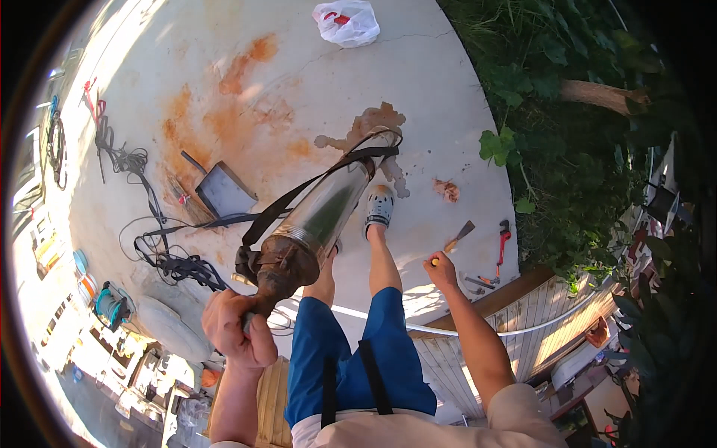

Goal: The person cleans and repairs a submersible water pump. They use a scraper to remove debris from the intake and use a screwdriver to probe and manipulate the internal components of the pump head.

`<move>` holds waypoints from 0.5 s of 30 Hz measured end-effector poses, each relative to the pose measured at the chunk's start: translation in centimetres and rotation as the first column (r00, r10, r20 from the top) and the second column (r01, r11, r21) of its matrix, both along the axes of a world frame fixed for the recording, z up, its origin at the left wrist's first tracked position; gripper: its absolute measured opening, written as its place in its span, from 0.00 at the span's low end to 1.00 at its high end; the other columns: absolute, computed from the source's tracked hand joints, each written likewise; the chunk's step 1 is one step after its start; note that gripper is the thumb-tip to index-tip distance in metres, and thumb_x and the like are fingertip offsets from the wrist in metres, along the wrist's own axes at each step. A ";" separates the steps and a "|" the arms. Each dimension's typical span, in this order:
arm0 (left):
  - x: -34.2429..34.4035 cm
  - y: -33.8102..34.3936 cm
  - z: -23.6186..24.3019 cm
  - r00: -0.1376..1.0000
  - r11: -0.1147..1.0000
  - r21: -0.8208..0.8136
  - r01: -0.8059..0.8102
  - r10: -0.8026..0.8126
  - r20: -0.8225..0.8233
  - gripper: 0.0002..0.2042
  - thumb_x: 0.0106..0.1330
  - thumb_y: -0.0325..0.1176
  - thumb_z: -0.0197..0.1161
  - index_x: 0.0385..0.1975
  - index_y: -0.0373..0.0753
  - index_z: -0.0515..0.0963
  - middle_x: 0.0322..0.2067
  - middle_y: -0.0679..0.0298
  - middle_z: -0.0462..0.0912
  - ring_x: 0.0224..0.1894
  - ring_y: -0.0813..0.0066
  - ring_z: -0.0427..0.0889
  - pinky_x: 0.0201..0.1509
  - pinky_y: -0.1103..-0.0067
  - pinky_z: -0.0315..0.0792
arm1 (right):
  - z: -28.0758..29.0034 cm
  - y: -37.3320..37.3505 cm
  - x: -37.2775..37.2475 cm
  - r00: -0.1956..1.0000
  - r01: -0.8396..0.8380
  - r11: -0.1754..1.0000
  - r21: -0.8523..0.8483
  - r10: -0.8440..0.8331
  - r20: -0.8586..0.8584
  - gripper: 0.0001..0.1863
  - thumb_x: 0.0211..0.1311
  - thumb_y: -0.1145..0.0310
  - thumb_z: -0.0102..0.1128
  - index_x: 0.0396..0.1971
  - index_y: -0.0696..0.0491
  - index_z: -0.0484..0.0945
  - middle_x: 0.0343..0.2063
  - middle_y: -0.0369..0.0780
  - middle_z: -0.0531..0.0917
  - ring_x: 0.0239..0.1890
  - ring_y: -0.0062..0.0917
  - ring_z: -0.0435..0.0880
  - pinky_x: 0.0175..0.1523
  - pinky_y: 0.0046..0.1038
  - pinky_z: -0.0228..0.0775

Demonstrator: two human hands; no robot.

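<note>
A long steel submersible pump (321, 205) with a rusty head and a black cable along it slants from my left hand toward the wet concrete. My left hand (237, 328) is closed round the narrow rusty neck at its near end. Off to the right, my right hand (441, 270) is closed on a small tool; only its round yellow end shows, so its kind is unclear. Just beyond that hand is a scraper (460, 234) with a wooden handle. My shoe (379, 206) stands beside the pump's far end.
Tangled black cable (183, 265) and a dustpan (225, 190) lie left on the concrete. A red pipe wrench (503, 246) rests at right, near a wooden deck edge (508, 299). A white plastic bag (346, 24) sits far ahead. Plants border the right side.
</note>
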State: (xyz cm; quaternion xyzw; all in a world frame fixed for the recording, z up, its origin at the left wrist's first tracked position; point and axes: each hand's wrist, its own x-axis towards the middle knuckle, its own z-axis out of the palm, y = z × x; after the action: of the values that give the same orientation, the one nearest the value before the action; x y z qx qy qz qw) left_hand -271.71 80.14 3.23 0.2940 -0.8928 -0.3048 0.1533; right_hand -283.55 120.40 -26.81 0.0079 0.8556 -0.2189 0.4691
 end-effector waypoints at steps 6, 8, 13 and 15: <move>2.2 -0.8 -1.8 0.998 0.999 0.030 -0.014 0.012 0.056 0.13 0.63 0.42 0.50 0.30 0.37 0.68 0.19 0.62 0.62 0.23 0.69 0.61 0.34 0.68 0.57 | -18.4 5.9 0.7 0.954 -0.280 0.949 0.146 0.292 -0.066 0.14 0.50 0.65 0.68 0.31 0.54 0.73 0.32 0.47 0.80 0.38 0.45 0.80 0.43 0.40 0.73; 3.3 -0.7 -1.0 0.999 0.995 0.098 0.021 -0.024 0.028 0.18 0.69 0.46 0.47 0.42 0.36 0.72 0.32 0.49 0.77 0.34 0.60 0.75 0.45 0.61 0.67 | -21.8 7.2 0.3 0.948 -0.318 0.898 0.304 0.311 0.073 0.15 0.50 0.63 0.67 0.37 0.52 0.76 0.38 0.46 0.81 0.43 0.43 0.81 0.46 0.41 0.75; 0.6 -0.7 -1.1 0.997 0.997 0.028 0.067 -0.067 -0.026 0.18 0.70 0.44 0.45 0.39 0.33 0.71 0.27 0.52 0.75 0.27 0.60 0.74 0.38 0.63 0.68 | -24.1 7.8 -3.3 0.938 -0.292 0.887 0.357 0.339 -0.075 0.23 0.56 0.60 0.62 0.48 0.57 0.73 0.48 0.52 0.77 0.48 0.45 0.80 0.50 0.42 0.75; 0.4 -1.8 -1.3 0.942 0.939 -0.119 0.323 -0.331 -0.053 0.18 0.70 0.44 0.45 0.39 0.32 0.70 0.27 0.53 0.75 0.25 0.61 0.74 0.33 0.66 0.67 | -22.9 4.8 -5.1 0.973 -0.087 0.992 0.089 0.103 -0.205 0.25 0.57 0.64 0.63 0.54 0.55 0.71 0.52 0.49 0.76 0.48 0.39 0.81 0.50 0.37 0.76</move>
State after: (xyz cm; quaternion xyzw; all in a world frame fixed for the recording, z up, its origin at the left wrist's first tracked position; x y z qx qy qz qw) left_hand -271.30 78.29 1.89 0.1213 -0.9384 -0.2874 0.1486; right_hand -288.61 125.18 -49.67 -0.0374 0.9076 -0.1614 0.3858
